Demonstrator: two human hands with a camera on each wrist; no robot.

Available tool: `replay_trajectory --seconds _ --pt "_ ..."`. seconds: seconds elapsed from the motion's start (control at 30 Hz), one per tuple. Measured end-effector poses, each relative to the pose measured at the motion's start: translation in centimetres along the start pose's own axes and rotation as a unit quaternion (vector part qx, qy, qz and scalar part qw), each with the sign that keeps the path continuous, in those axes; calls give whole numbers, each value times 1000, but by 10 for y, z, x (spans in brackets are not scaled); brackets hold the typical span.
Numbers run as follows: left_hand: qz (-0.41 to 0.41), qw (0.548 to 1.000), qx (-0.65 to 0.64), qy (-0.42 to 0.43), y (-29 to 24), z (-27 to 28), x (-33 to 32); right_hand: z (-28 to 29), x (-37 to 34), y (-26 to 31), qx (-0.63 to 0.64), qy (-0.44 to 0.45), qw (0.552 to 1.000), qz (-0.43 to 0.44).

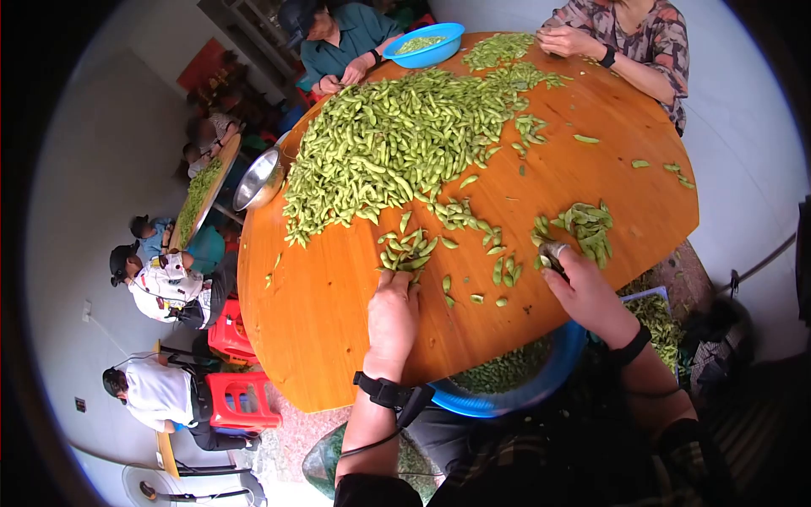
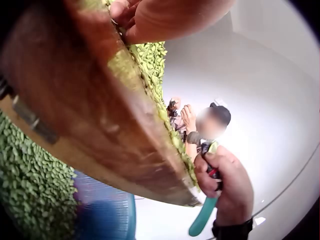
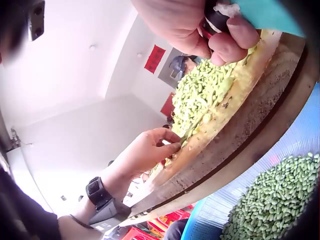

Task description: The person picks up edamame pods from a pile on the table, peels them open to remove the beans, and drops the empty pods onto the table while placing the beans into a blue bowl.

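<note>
The room is enclosed by plain, pale walls (image 1: 127, 194), shaded grey at the left of the head view and brightly lit at the right. A red panel (image 1: 201, 66) is mounted at the back, and a small white fitting (image 1: 87, 311) is fixed to the left wall. Pinkish, mottled floor (image 1: 291, 389) is seen past the round-edged wooden bench (image 1: 312, 321). Red plastic stools (image 1: 228, 334) are placed beyond its edge; a second wooden bench (image 1: 224, 173) is set farther back.

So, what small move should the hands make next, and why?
Perhaps the left hand should bring one pod to the right hand, because the left is at the small pile, the right holds a teal-handled tool, and loose beans lie in the basket below.
</note>
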State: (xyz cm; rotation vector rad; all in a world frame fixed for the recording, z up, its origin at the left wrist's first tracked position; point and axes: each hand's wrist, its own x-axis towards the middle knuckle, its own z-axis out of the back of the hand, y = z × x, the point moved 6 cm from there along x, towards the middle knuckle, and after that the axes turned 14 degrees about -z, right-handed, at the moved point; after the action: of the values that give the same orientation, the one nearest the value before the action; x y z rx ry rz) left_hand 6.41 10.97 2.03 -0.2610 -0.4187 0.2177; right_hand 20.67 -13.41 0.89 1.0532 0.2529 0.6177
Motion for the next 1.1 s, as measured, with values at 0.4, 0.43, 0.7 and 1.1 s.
replay_trajectory --seconds 0.4,0.43,0.7,1.1 --pt "29 926 -368 -77 -93 -20 -31 -41 -34 32 227 273 918 -176" --pt "-21 951 -294 -91 -97 -17 -32 -44 -37 31 211 290 916 -179" --pt "2 956 -288 -57 -103 -20 -37 -42 -45 29 217 250 933 -142" --pt "41 947 -308 -76 -105 -25 -48 -47 -45 22 207 106 973 4"
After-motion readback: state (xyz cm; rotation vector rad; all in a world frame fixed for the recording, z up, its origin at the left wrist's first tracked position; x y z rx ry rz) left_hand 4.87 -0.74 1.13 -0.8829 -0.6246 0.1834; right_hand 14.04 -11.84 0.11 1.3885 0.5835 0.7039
